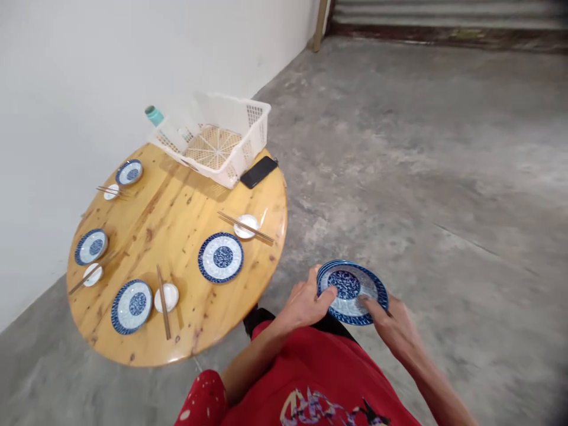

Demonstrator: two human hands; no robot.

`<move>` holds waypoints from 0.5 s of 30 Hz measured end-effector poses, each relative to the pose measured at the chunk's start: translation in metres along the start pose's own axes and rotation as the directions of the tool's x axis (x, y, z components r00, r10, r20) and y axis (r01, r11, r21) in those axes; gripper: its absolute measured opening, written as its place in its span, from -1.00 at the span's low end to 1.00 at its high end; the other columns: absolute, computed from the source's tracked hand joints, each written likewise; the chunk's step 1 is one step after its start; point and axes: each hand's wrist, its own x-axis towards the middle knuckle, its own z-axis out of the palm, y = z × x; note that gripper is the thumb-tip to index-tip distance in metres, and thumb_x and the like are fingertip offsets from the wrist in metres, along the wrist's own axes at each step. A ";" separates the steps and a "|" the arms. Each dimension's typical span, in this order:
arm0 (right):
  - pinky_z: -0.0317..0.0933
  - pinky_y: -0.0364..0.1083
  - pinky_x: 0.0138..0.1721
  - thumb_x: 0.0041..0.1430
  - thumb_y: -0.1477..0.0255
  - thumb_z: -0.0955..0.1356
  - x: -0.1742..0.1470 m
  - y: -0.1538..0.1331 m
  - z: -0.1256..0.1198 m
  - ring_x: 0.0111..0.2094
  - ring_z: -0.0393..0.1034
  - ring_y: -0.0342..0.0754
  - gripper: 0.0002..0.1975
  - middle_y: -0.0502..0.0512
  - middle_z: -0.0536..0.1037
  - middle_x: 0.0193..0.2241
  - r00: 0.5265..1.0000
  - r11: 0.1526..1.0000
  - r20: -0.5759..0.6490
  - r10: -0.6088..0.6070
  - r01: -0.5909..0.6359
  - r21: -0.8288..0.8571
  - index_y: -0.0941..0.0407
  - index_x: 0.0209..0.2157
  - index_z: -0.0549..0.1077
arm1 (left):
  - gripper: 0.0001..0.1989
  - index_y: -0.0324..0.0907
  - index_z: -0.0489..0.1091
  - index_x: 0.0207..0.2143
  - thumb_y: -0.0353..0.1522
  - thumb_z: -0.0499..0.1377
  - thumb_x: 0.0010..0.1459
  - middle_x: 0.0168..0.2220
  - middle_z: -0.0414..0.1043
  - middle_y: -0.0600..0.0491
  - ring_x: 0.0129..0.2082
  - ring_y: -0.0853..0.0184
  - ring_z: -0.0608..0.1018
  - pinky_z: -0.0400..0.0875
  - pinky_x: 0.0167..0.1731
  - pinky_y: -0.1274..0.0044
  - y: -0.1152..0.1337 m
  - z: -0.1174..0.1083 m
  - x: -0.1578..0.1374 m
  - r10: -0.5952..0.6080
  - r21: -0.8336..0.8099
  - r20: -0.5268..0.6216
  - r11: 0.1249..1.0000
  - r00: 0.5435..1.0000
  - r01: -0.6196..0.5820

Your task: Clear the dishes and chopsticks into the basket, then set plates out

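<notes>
In front of my body, off the table's right edge, I hold a small stack of blue-and-white plates (pixel 350 305). My left hand (pixel 306 303) grips the stack's left rim, its thumb lying on the top plate. On the right side, my right hand (pixel 390 319) is closed on the same stack, thumb on top and fingers hidden beneath. Nearest on the table is a matching plate (pixel 220 258). Beside it, a pair of chopsticks (pixel 257 231) lies across a small white dish (pixel 247 226).
A round wooden table (pixel 177 236) stands at left against a white wall. Other place settings include a plate (pixel 132 306) and chopsticks (pixel 163 302). At the back are a white plastic basket (pixel 248 145), a black phone (pixel 258 172) and a teal bottle (pixel 154 115). Concrete floor lies right.
</notes>
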 end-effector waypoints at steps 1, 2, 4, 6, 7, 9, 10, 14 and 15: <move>0.31 -0.03 -0.35 -0.03 0.09 0.30 0.003 0.005 -0.018 -0.41 0.43 0.09 -0.59 0.11 0.56 -0.48 1.000 1.000 -0.012 0.015 -0.015 -0.009 0.12 -0.31 0.52 | -0.35 -0.18 0.10 0.37 -0.08 -0.01 0.34 -0.19 0.57 -0.06 -0.14 0.09 0.60 0.43 0.04 0.28 0.013 0.011 0.007 0.011 -0.006 0.025 1.000 1.000 -0.011; 0.30 -0.03 -0.37 -0.03 0.09 0.30 0.005 0.009 -0.034 -0.42 0.42 0.09 -0.59 0.11 0.56 -0.48 0.999 0.999 -0.023 0.028 -0.028 -0.016 0.12 -0.31 0.51 | -0.35 -0.18 0.10 0.37 -0.08 0.00 0.34 -0.20 0.57 -0.05 -0.16 0.11 0.60 0.44 0.02 0.30 0.024 0.021 0.014 0.021 -0.010 0.047 1.000 0.999 -0.020; 0.29 -0.04 -0.38 -0.03 0.10 0.30 0.012 0.016 -0.059 -0.42 0.42 0.09 -0.60 0.11 0.56 -0.48 0.999 0.999 -0.038 0.038 -0.038 -0.016 0.11 -0.32 0.50 | -0.33 -0.17 0.08 0.38 -0.07 0.01 0.33 -0.21 0.56 -0.04 -0.19 0.13 0.60 0.45 -0.01 0.33 0.043 0.037 0.026 0.035 -0.007 0.077 0.999 0.996 -0.035; 0.28 -0.04 -0.38 -0.03 0.09 0.29 0.020 0.019 -0.075 -0.41 0.42 0.08 -0.61 0.11 0.56 -0.47 0.999 1.000 -0.037 0.031 -0.031 -0.004 0.11 -0.33 0.48 | -0.33 -0.17 0.08 0.38 -0.07 0.01 0.33 -0.20 0.56 -0.04 -0.20 0.14 0.60 0.45 -0.02 0.33 0.056 0.045 0.037 0.039 0.012 0.075 0.999 0.996 -0.040; 0.28 -0.03 -0.38 -0.03 0.09 0.29 0.026 0.019 -0.080 -0.42 0.42 0.08 -0.61 0.11 0.55 -0.48 0.999 1.000 -0.033 0.027 -0.027 -0.001 0.11 -0.34 0.47 | -0.34 -0.17 0.08 0.38 -0.07 0.01 0.33 -0.19 0.56 -0.05 -0.19 0.13 0.60 0.45 -0.01 0.32 0.061 0.047 0.043 0.038 0.025 0.065 0.999 0.997 -0.039; 0.28 -0.03 -0.39 -0.02 0.07 0.28 0.040 0.017 -0.084 -0.43 0.41 0.08 -0.62 0.10 0.54 -0.50 1.000 1.000 -0.019 0.022 -0.022 -0.005 0.10 -0.37 0.46 | -0.34 -0.19 0.10 0.37 -0.09 0.01 0.33 -0.15 0.56 -0.07 -0.13 0.11 0.60 0.44 0.03 0.31 0.068 0.046 0.052 0.032 0.043 0.034 0.998 0.999 -0.034; 0.28 -0.02 -0.40 -0.02 0.07 0.28 0.048 0.014 -0.085 -0.43 0.41 0.09 -0.62 0.10 0.54 -0.50 1.000 1.000 -0.006 0.017 -0.017 -0.009 0.10 -0.39 0.45 | -0.35 -0.19 0.11 0.37 -0.09 0.01 0.33 -0.13 0.56 -0.08 -0.11 0.10 0.60 0.43 0.04 0.31 0.070 0.044 0.057 0.028 0.047 0.016 0.998 0.999 -0.029; 0.31 -0.02 -0.38 -0.02 0.07 0.30 0.089 -0.005 -0.081 -0.39 0.44 0.12 -0.64 0.12 0.55 -0.49 0.998 1.000 0.061 -0.022 0.022 -0.008 0.09 -0.40 0.44 | -0.33 -0.19 0.11 0.36 -0.05 0.00 0.32 -0.15 0.57 -0.07 -0.12 0.07 0.61 0.44 0.04 0.29 0.076 0.027 0.079 -0.001 0.039 -0.067 0.999 0.998 0.003; 0.32 -0.02 -0.37 -0.03 0.08 0.30 0.100 -0.011 -0.080 -0.39 0.45 0.13 -0.65 0.12 0.55 -0.49 0.997 0.999 0.076 -0.033 0.034 -0.006 0.09 -0.41 0.44 | -0.32 -0.21 0.10 0.37 -0.05 0.00 0.32 -0.16 0.57 -0.08 -0.12 0.06 0.62 0.44 0.03 0.28 0.077 0.021 0.086 -0.008 0.035 -0.084 0.999 0.996 0.011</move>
